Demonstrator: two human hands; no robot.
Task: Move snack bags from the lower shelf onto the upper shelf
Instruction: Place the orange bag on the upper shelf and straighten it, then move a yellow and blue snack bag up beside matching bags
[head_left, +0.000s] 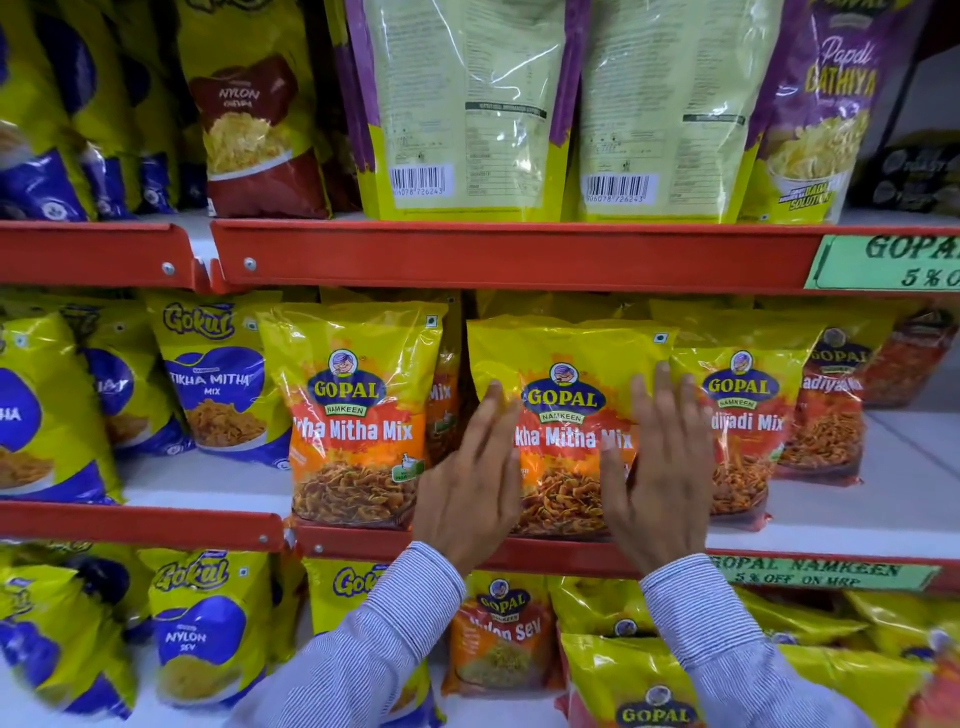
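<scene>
A yellow and orange Gopal Tikha Mitha Mix bag (563, 415) stands upright at the front of the middle shelf (831, 540). My left hand (470, 483) is flat against its left side and my right hand (660, 467) against its right side, fingers straight and apart, not closed around it. A second Tikha Mitha Mix bag (356, 415) stands just to the left. On the upper shelf (467, 254) two green and purple bags (462, 114) stand with their backs facing out.
A Nadiyadi Mix bag (743, 426) stands right of my hands. Blue and yellow Gokul bags (218, 379) fill the left of the middle shelf. More Gopal and Gokul bags (504, 634) lie on the bottom shelf. White shelf surface shows at the right (909, 467).
</scene>
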